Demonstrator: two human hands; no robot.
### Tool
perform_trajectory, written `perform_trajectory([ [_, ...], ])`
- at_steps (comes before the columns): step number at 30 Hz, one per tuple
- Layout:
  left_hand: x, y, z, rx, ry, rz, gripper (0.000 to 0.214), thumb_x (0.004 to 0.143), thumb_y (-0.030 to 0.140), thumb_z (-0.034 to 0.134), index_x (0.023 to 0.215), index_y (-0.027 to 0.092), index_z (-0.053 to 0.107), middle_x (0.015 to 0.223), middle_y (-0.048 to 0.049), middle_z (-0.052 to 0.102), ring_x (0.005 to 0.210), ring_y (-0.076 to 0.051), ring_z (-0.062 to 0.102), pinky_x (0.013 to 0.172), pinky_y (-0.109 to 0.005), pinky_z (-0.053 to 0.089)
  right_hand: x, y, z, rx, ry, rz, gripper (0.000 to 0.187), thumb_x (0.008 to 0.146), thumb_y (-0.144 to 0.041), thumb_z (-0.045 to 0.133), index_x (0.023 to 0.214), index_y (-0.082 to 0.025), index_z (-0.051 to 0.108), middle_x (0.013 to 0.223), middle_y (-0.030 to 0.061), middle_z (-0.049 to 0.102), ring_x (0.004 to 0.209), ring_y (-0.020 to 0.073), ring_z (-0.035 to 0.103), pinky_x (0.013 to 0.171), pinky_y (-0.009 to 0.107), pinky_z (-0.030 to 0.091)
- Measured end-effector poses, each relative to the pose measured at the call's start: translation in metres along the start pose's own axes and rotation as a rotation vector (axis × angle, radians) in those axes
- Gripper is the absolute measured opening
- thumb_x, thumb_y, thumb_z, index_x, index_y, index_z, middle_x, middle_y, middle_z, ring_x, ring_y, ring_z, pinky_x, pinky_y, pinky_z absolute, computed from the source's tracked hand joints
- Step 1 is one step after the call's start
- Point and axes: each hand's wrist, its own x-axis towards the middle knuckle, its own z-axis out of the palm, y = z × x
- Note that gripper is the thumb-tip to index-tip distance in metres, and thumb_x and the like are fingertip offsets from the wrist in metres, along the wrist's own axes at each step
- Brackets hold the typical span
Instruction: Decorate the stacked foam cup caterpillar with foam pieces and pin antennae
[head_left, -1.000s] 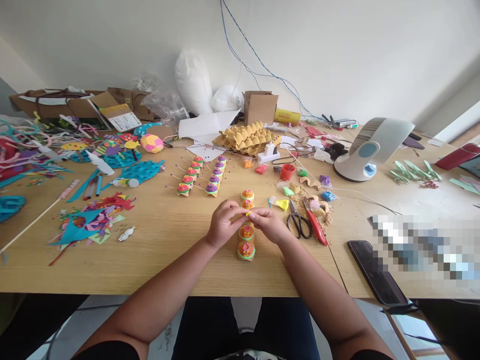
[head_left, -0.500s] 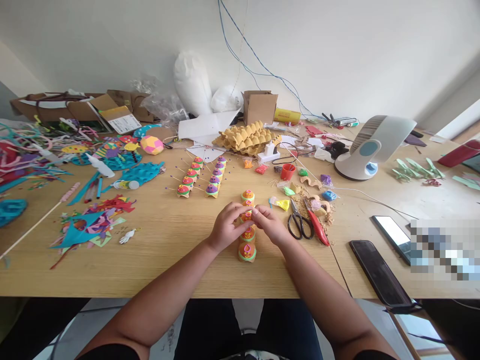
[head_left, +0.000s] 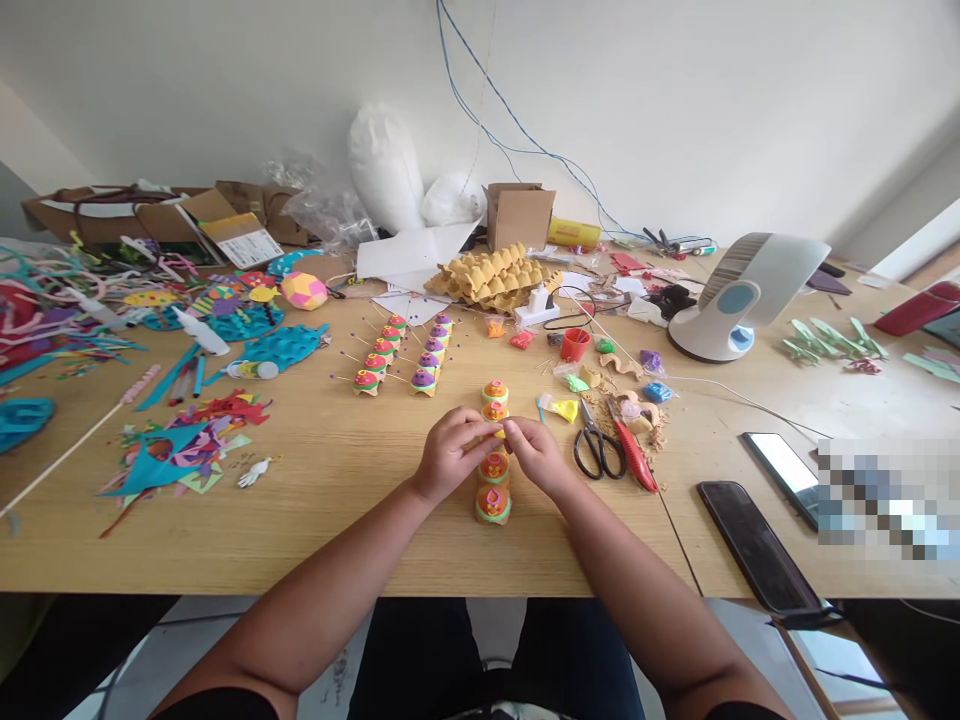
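My left hand (head_left: 450,455) and my right hand (head_left: 538,455) meet at the middle of the wooden table (head_left: 330,500), fingertips pinched together on a small yellow piece of clay (head_left: 498,433). Under and between them runs a row of small decorated egg-carton cups (head_left: 493,500), orange and yellow with coloured clay on top. Two of these cups show beyond my fingers and two nearer to me. Both hands are closed in a pinch.
Two rows of finished cups with pins (head_left: 401,355) stand further back. Scissors (head_left: 596,445) and a red tool (head_left: 632,450) lie to the right, beside clay bags (head_left: 566,408). Two phones (head_left: 757,545), a desk fan (head_left: 739,295), egg cartons (head_left: 491,275) and paper scraps (head_left: 180,440) surround.
My hands stay together over the cup row; the fingers shift slightly as they work the yellow clay. A lit phone at the right came into sight from under the blur.
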Motion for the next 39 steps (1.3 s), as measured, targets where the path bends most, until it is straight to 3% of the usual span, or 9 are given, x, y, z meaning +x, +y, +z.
perform_trajectory([
  [4, -0.0003, 0.0003, 0.0006, 0.036, 0.011, -0.019, 0.013, 0.089, 0.027, 0.070, 0.100, 0.022, 0.072, 0.087, -0.0026, 0.064, 0.077, -0.012, 0.059, 0.068, -0.025, 0.050, 0.0027, -0.0066, -0.0021, 0.231, -0.057, 0.109, 0.039, 0.080, -0.058, 0.071, 0.082, -0.019, 0.068, 0.073, 0.0008, 0.062, 0.068, 0.0140, 0.052, 0.066, 0.027, 0.041],
  [8, -0.0008, -0.0001, 0.0033, 0.001, 0.021, -0.039, 0.018, 0.089, 0.029, 0.070, 0.106, 0.023, 0.069, 0.091, -0.0033, 0.066, 0.078, -0.013, 0.059, 0.064, -0.024, 0.049, 0.0033, -0.0090, -0.0035, 0.397, -0.104, 0.202, 0.040, 0.072, -0.055, 0.079, 0.084, -0.019, 0.069, 0.077, 0.0011, 0.065, 0.069, 0.0131, 0.054, 0.065, 0.026, 0.041],
  [10, -0.0011, -0.0005, 0.0044, -0.030, 0.025, -0.060, 0.022, 0.089, 0.029, 0.070, 0.110, 0.023, 0.068, 0.092, -0.0034, 0.066, 0.077, -0.013, 0.058, 0.063, -0.024, 0.048, 0.0033, -0.0092, -0.0030, 0.419, -0.098, 0.220, 0.041, 0.072, -0.056, 0.079, 0.085, -0.019, 0.068, 0.077, 0.0007, 0.064, 0.064, 0.0112, 0.048, 0.059, 0.025, 0.036],
  [13, -0.0017, -0.0014, 0.0052, -0.050, 0.016, -0.068, 0.025, 0.089, 0.030, 0.069, 0.113, 0.023, 0.067, 0.090, -0.0029, 0.063, 0.076, -0.013, 0.057, 0.063, -0.024, 0.048, 0.0039, -0.0087, -0.0007, 0.459, -0.028, 0.211, 0.041, 0.077, -0.060, 0.072, 0.078, -0.020, 0.061, 0.063, -0.0042, 0.049, 0.054, 0.0083, 0.033, 0.052, 0.024, 0.025],
  [16, -0.0020, -0.0022, 0.0051, -0.059, 0.008, -0.073, 0.026, 0.089, 0.029, 0.068, 0.114, 0.023, 0.067, 0.089, -0.0029, 0.063, 0.076, -0.013, 0.057, 0.064, -0.025, 0.047, 0.0047, -0.0072, 0.0020, 0.421, 0.039, 0.166, 0.050, 0.081, -0.067, 0.064, 0.065, -0.021, 0.051, 0.055, -0.0060, 0.036, 0.051, 0.0084, 0.025, 0.051, 0.026, 0.021],
  [20, -0.0016, -0.0021, 0.0041, -0.064, -0.035, -0.070, 0.030, 0.089, 0.030, 0.069, 0.118, 0.023, 0.066, 0.092, -0.0036, 0.064, 0.079, -0.014, 0.058, 0.067, -0.026, 0.048, 0.0042, -0.0054, 0.0033, 0.241, 0.042, 0.128, 0.057, 0.080, -0.070, 0.062, 0.056, -0.020, 0.049, 0.054, -0.0044, 0.037, 0.053, 0.0091, 0.029, 0.052, 0.027, 0.024],
  [24, -0.0008, -0.0016, 0.0033, -0.042, -0.066, -0.059, 0.030, 0.089, 0.030, 0.070, 0.117, 0.023, 0.067, 0.095, -0.0039, 0.065, 0.081, -0.014, 0.060, 0.069, -0.026, 0.050, 0.0030, -0.0057, 0.0027, 0.187, 0.030, 0.098, 0.051, 0.080, -0.066, 0.065, 0.061, -0.019, 0.056, 0.056, -0.0035, 0.045, 0.055, 0.0100, 0.036, 0.055, 0.027, 0.029],
  [32, 0.0026, 0.0007, 0.0017, 0.000, -0.037, -0.046, 0.018, 0.090, 0.024, 0.069, 0.108, 0.023, 0.072, 0.088, -0.0010, 0.064, 0.076, -0.010, 0.059, 0.069, -0.023, 0.049, 0.0045, -0.0038, -0.0002, 0.335, -0.036, 0.128, 0.040, 0.077, -0.057, 0.074, 0.080, -0.019, 0.062, 0.074, -0.0008, 0.060, 0.069, 0.0121, 0.051, 0.067, 0.026, 0.042],
  [39, 0.0008, -0.0011, 0.0002, -0.016, 0.022, -0.045, 0.013, 0.089, 0.021, 0.070, 0.101, 0.022, 0.072, 0.086, -0.0008, 0.063, 0.069, -0.009, 0.055, 0.061, -0.021, 0.046, 0.0039, -0.0025, -0.0037, 0.398, -0.105, 0.207, 0.042, 0.077, -0.058, 0.074, 0.081, -0.017, 0.064, 0.069, -0.0023, 0.055, 0.061, 0.0091, 0.043, 0.056, 0.023, 0.034],
])
